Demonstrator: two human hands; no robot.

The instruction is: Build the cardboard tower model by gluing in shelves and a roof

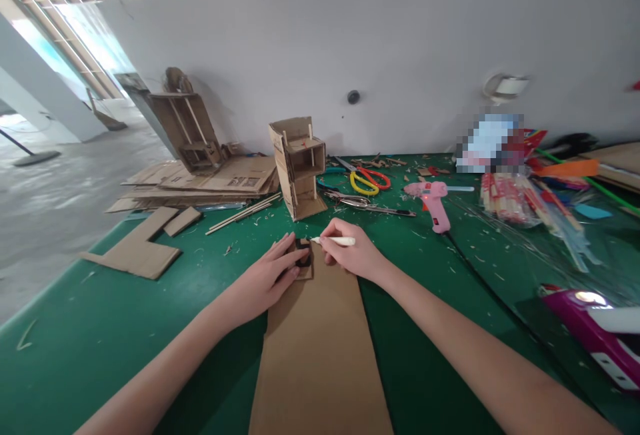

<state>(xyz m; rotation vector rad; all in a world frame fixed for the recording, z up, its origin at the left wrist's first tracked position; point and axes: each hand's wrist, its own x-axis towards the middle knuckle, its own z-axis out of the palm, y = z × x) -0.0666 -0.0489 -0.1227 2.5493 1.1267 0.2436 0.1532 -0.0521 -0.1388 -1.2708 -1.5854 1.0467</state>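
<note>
A long brown cardboard sheet (320,355) lies on the green table, running from the near edge to beneath both hands. My left hand (267,281) rests with its fingers stretched out over a small cardboard piece (306,273) with a dark print, pressing it on the far end of the sheet. In my right hand (355,253) is a white pen (344,241), pinched between the fingers. Its tip points left, at the small piece's far right corner; whether it touches the sheet I cannot tell. Just beyond stands an upright cardboard structure (297,171) with shelves.
Several scissors (367,181) and a cutter knife (390,209) lie beyond the right hand. Farther right are a pink glue gun (434,203) with its black cord, bagged sticks (505,198) and a purple iron (595,335). Cardboard offcuts (140,248) and stacked sheets (215,178) are at left.
</note>
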